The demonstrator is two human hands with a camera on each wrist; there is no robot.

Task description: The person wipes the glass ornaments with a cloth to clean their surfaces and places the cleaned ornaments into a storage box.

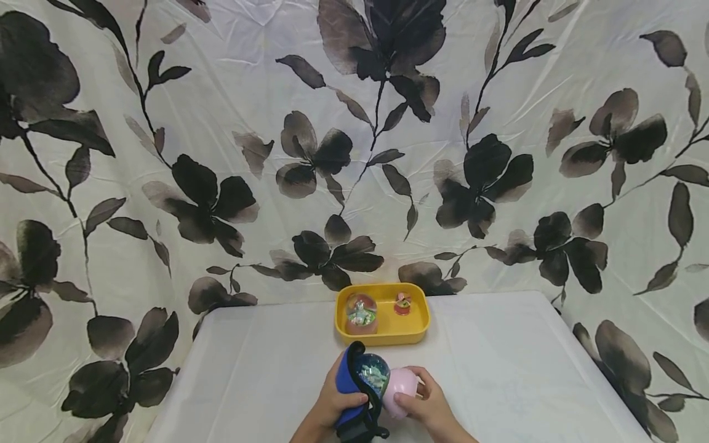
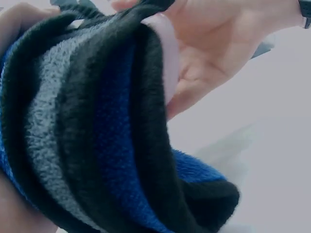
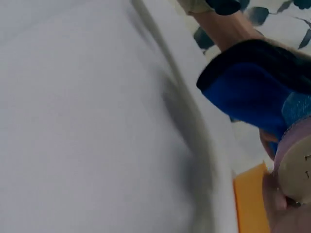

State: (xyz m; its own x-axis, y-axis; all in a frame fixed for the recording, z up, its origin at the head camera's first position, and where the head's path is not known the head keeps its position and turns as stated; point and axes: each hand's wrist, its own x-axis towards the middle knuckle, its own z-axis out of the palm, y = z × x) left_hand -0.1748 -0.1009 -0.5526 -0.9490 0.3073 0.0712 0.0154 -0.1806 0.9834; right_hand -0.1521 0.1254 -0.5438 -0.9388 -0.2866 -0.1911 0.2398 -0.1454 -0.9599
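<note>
My left hand (image 1: 339,397) grips a blue fuzzy cloth (image 1: 347,381) with black edging, bunched in folds. In the left wrist view the cloth (image 2: 114,121) also shows a grey face and fills much of the picture. A snow globe (image 1: 400,389) with a clear dome and pink base lies on its side, dome toward the cloth. The fingers and thumb of my right hand (image 1: 432,403) hold it by the base. Its dome sits against the cloth's folds. In the right wrist view the pale underside of the globe (image 3: 296,172) faces the camera.
A yellow tray (image 1: 382,339) stands on the white table (image 1: 498,369) just beyond my hands. Inside are another snow globe (image 1: 361,315) and a small red-and-pink figurine (image 1: 402,303). Behind the table hangs a white curtain (image 1: 232,123) with dark flowers.
</note>
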